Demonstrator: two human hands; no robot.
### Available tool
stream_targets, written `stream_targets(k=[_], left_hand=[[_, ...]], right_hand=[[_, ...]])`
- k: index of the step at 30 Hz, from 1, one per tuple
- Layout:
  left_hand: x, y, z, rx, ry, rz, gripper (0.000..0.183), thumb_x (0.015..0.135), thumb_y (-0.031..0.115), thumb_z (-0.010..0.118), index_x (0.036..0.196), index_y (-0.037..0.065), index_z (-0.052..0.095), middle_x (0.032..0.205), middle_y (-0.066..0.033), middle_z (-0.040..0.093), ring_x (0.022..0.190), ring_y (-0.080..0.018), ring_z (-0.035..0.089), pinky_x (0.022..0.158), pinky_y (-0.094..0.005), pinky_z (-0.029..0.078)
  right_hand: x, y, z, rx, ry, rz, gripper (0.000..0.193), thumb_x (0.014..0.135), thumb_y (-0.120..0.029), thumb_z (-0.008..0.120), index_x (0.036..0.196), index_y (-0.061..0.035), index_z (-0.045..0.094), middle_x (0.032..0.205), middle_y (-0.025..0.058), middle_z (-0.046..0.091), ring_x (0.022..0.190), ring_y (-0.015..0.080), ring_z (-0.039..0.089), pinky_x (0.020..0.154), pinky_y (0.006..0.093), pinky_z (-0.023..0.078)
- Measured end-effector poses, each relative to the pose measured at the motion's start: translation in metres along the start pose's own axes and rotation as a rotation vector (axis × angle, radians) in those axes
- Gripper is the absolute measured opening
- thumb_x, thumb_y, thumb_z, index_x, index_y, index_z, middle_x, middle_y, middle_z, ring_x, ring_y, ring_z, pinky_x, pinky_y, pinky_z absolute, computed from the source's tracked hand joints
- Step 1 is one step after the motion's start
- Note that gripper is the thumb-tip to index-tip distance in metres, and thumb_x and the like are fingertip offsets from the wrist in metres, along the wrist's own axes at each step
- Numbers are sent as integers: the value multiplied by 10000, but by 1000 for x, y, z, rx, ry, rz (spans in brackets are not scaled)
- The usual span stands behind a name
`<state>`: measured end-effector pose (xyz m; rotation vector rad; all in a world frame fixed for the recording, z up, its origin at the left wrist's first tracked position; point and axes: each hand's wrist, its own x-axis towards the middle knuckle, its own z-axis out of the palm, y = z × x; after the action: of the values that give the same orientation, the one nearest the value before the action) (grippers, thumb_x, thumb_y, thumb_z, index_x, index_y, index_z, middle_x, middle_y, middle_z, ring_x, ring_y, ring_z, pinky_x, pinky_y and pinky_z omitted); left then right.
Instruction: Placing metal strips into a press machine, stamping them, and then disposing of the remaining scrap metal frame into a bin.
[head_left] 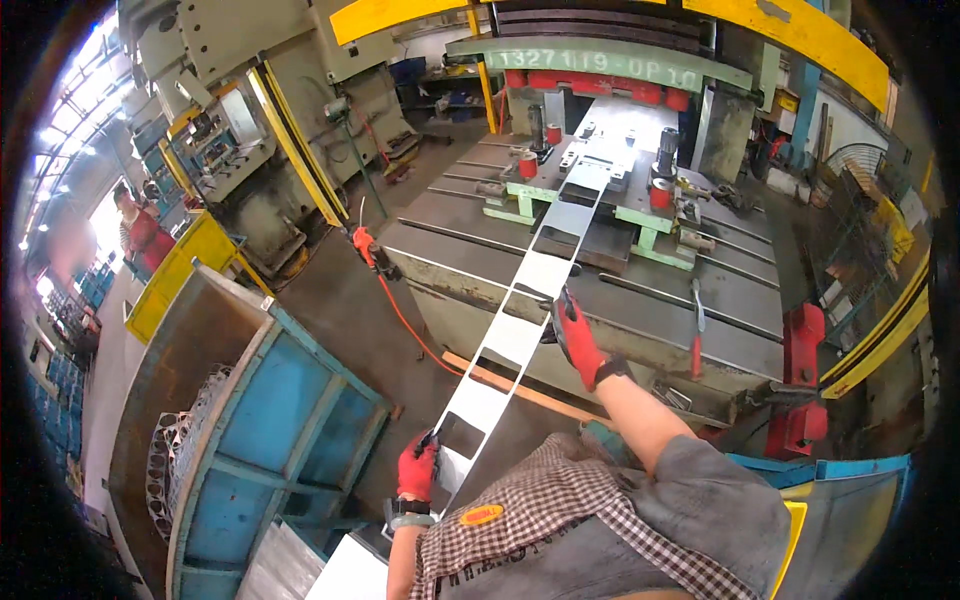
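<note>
Where the punched metal strip [515,335] runs from the press die [590,185] down toward the person, both gloved hands meet it. Left hand [417,468], red glove: grip closed on the strip's near end, at its left edge beside a square cut-out. Right hand [577,338], red glove: laid against the strip's right edge farther up; whether its fingers close round the edge cannot be told. Strip: long, pale, square holes at even spacing, spanning the grey slotted press table [720,300] and hanging clear of its front edge. Green rectangular plate with pale markings [600,62], across the press head above the die. Yellow guard beams [800,35] overhead. Blue steel bin [265,420], lower left, holding stamped parts. Orange oval patch [481,515] on the checked shirt.
</note>
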<state>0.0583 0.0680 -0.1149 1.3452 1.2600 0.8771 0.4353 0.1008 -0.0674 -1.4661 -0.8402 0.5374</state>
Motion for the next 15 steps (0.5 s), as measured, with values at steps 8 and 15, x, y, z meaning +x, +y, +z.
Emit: stream_targets(k=[8,15], left_hand=[[-24,45,-11,50,19,8,295,800,108,580,1087,57,628,748,12,601,604,-49,477,530,-223,399],[-40,60,5,59,5,18,280,824,111,586,1094,47,622,801,5,627,601,-41,483,517,-207,390]], right_hand=[[1,-12,-3,15,21,-77,527,912,-362,481,1314,-39,372,1232,185,508,1154,272,473,973,333,336],[27,8,-11,260,-16,2,571,906,-397,483,1301,0,372,1216,195,513,1110,272,494,952,337,358]])
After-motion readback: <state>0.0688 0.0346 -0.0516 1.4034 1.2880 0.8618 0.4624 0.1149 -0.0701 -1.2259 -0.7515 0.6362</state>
